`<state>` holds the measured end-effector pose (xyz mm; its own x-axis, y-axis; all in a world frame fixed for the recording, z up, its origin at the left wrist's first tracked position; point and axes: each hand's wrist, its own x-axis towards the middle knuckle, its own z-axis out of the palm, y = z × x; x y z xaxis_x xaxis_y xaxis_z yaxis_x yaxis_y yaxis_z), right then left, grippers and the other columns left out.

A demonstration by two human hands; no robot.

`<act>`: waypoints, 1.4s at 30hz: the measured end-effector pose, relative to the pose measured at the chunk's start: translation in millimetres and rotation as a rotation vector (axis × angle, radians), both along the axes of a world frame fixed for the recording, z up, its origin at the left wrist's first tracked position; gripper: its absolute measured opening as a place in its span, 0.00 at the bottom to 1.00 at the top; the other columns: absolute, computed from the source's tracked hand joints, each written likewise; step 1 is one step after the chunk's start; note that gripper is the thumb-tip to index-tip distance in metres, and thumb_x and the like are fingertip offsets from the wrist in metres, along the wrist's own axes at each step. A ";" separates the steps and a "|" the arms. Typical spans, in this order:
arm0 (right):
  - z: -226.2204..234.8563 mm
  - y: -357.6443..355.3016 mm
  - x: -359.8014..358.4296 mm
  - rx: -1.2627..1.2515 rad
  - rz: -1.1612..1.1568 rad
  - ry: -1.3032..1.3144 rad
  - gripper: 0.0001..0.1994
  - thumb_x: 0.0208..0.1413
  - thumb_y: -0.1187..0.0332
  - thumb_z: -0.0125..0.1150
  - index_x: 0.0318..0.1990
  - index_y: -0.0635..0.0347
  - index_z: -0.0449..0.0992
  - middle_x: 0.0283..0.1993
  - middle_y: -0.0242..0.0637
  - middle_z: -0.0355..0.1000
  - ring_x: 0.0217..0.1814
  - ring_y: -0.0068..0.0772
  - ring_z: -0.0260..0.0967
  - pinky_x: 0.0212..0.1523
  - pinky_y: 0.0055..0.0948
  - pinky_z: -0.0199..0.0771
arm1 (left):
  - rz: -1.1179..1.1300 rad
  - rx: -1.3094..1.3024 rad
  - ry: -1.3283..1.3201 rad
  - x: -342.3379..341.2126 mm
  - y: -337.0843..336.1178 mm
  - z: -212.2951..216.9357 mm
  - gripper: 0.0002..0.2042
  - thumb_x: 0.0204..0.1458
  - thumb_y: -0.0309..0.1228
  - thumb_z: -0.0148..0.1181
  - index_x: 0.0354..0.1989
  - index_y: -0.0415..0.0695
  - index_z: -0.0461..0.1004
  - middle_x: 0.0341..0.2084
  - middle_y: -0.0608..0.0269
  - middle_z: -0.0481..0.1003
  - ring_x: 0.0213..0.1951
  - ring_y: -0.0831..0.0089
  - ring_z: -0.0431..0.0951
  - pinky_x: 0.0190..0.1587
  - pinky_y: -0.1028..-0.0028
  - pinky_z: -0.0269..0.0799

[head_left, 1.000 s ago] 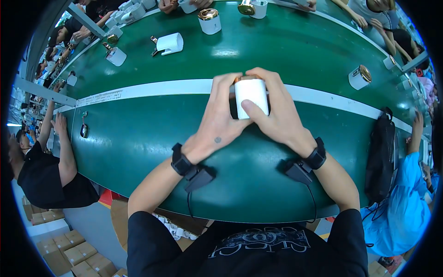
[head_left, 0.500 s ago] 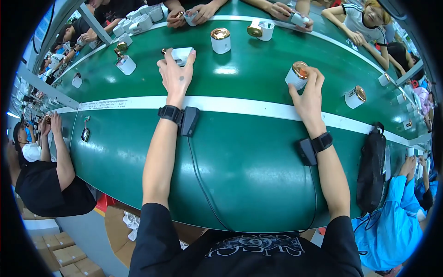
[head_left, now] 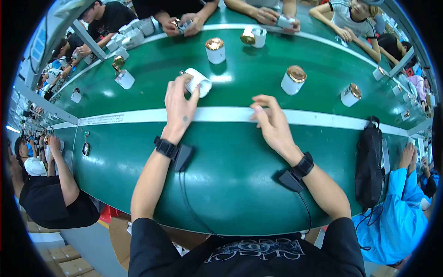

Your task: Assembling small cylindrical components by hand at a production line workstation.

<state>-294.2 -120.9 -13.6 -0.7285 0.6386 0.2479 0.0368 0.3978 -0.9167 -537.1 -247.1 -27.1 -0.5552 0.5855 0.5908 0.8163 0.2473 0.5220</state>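
Observation:
My left hand [head_left: 177, 108] grips a white cylindrical housing [head_left: 198, 79], tipped so its hollow end faces right, over the far side of the white strip [head_left: 230, 114]. Its fingers and thumb close around the housing's near side. To the right, my right hand [head_left: 275, 131] hovers by the strip with nothing in it, its fingers loosely apart. Beyond that hand stands a white canister with a gold top [head_left: 291, 85]. Another gold-topped white canister [head_left: 216, 54] stands farther back, near the middle. Each wrist wears a black strap with a small cabled box.
More white and gold units lie along the green bench: one with its lid tipped aside [head_left: 259, 39], one leaning [head_left: 124, 79], one at right [head_left: 350, 95]. A black pouch [head_left: 369, 164] lies at right. Co-workers sit opposite and at both sides.
My right hand has let go of the gold-topped canister and moved left and nearer to me. My left hand has drawn the white housing nearer and turned its hollow end into sight.

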 end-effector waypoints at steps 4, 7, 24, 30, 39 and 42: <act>-1.9 -14.2 -16.6 -0.191 0.176 -0.136 0.21 0.72 0.60 0.51 0.64 0.63 0.64 0.55 0.43 0.73 0.53 0.30 0.73 0.51 0.31 0.74 | -0.265 0.034 -0.040 57.3 -31.2 2.7 0.17 0.48 0.26 0.72 0.46 0.41 0.74 0.36 0.55 0.77 0.39 0.56 0.75 0.45 0.63 0.74; 11.0 -19.3 -15.8 -0.422 0.324 -0.217 0.24 0.70 0.61 0.55 0.67 0.62 0.61 0.58 0.43 0.72 0.57 0.31 0.72 0.56 0.32 0.72 | -0.606 0.110 0.220 77.1 -49.6 -0.3 0.20 0.46 0.27 0.74 0.47 0.41 0.73 0.42 0.54 0.77 0.44 0.56 0.75 0.47 0.63 0.73; -0.3 -17.6 8.4 0.120 0.434 -0.087 0.40 0.67 0.38 0.50 0.71 0.64 0.57 0.68 0.44 0.63 0.68 0.36 0.64 0.66 0.36 0.64 | -0.399 -0.155 -0.549 95.7 -71.0 -1.2 0.35 0.41 0.40 0.78 0.58 0.38 0.70 0.50 0.51 0.74 0.53 0.53 0.71 0.53 0.61 0.71; 17.8 -28.1 -11.9 -0.144 0.458 -0.147 0.39 0.68 0.34 0.39 0.66 0.65 0.65 0.58 0.46 0.72 0.60 0.36 0.70 0.58 0.32 0.69 | -0.492 -0.230 -0.492 99.9 -75.7 -2.2 0.37 0.38 0.40 0.80 0.58 0.39 0.70 0.49 0.52 0.72 0.50 0.55 0.74 0.49 0.63 0.73; 22.5 -56.5 -23.5 -0.054 0.393 -0.138 0.54 0.57 0.21 0.31 0.66 0.69 0.64 0.55 0.45 0.74 0.58 0.36 0.72 0.61 0.34 0.69 | -0.639 -0.085 -0.592 97.3 -78.1 -18.0 0.34 0.42 0.41 0.76 0.56 0.39 0.70 0.33 0.52 0.76 0.37 0.52 0.76 0.43 0.59 0.72; 32.8 -63.8 -29.2 -0.060 0.382 -0.203 0.60 0.51 0.16 0.32 0.66 0.71 0.64 0.53 0.46 0.74 0.56 0.37 0.73 0.60 0.35 0.70 | -0.636 -0.072 -0.643 96.4 -80.9 -16.3 0.32 0.41 0.38 0.78 0.55 0.41 0.72 0.34 0.57 0.77 0.36 0.56 0.78 0.42 0.64 0.74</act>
